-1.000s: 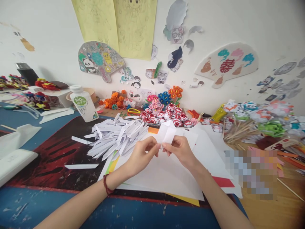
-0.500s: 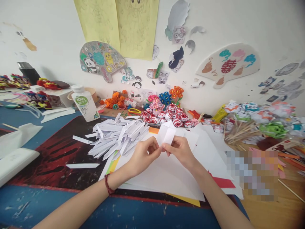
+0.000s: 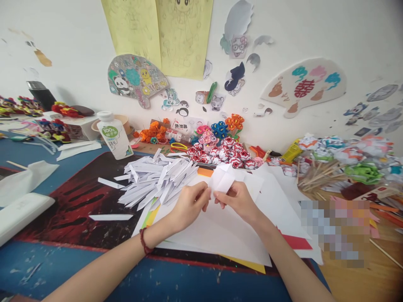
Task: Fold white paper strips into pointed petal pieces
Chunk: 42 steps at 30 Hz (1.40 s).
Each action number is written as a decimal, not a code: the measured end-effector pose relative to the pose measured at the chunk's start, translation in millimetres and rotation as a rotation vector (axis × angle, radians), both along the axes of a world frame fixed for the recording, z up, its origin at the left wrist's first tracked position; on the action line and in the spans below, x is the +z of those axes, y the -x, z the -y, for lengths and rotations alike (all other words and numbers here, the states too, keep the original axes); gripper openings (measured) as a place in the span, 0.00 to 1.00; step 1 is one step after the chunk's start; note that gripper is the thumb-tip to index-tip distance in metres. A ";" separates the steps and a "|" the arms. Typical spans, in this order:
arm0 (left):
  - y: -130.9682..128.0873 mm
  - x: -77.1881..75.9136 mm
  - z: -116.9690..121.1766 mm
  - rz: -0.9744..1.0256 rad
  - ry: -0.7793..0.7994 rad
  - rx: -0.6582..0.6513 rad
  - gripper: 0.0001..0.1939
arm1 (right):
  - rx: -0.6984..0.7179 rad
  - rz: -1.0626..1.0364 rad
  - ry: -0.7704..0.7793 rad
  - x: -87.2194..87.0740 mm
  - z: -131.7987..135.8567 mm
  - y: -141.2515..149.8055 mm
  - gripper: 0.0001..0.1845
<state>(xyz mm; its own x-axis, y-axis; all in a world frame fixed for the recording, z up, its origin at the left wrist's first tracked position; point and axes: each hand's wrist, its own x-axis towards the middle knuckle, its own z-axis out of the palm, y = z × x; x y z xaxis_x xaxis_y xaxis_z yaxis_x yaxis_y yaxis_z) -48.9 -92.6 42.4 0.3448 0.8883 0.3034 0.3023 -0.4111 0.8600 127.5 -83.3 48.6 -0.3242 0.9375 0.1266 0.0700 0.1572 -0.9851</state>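
A folded piece of white paper (image 3: pixel 224 178) is pinched between the thumb and fingers of my right hand (image 3: pixel 239 199), held up over the sheets. Close by its left edge is my left hand (image 3: pixel 189 206), with its fingers curled and pressed together; whether they grip the paper's edge cannot be made out. Beneath both hands lie large white paper sheets (image 3: pixel 217 235), with yellow and green ones showing at the edges. Left of them, a big pile of folded white paper strips (image 3: pixel 157 178) spreads over the dark mat. One loose strip (image 3: pixel 111 217) lies nearer to me.
A white bottle (image 3: pixel 115 136) stands behind the pile. Red-and-white paper flowers (image 3: pixel 225 153) line the back near the wall. To the right are wooden sticks (image 3: pixel 319 174) and more paper flowers (image 3: pixel 365 155). A white case (image 3: pixel 23 218) sits at the left.
My left hand's fingertips have drawn slightly away from my right thumb. The folded paper has tilted a little in my right hand, and the view has shifted slightly.
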 end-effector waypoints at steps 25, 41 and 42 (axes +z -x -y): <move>18.6 -7.6 -27.5 -0.325 -0.237 0.002 0.14 | -0.125 -0.035 0.014 -4.4 -23.0 -20.4 0.19; 23.8 -28.3 -44.0 -0.838 -0.460 0.106 0.07 | -0.122 0.454 -0.087 -44.3 -41.9 -25.7 0.10; 23.1 -29.3 -43.5 -0.874 -0.493 0.104 0.07 | -0.114 0.496 -0.111 -44.5 -41.5 -25.6 0.08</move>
<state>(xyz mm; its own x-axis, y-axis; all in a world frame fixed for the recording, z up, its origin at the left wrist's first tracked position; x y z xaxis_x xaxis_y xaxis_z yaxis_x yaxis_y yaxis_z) -72.0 -49.1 13.1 0.5502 0.7702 0.3227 0.8000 -0.5969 0.0605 153.0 -41.8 4.1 -0.2669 0.9600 0.0847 0.5471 0.2233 -0.8067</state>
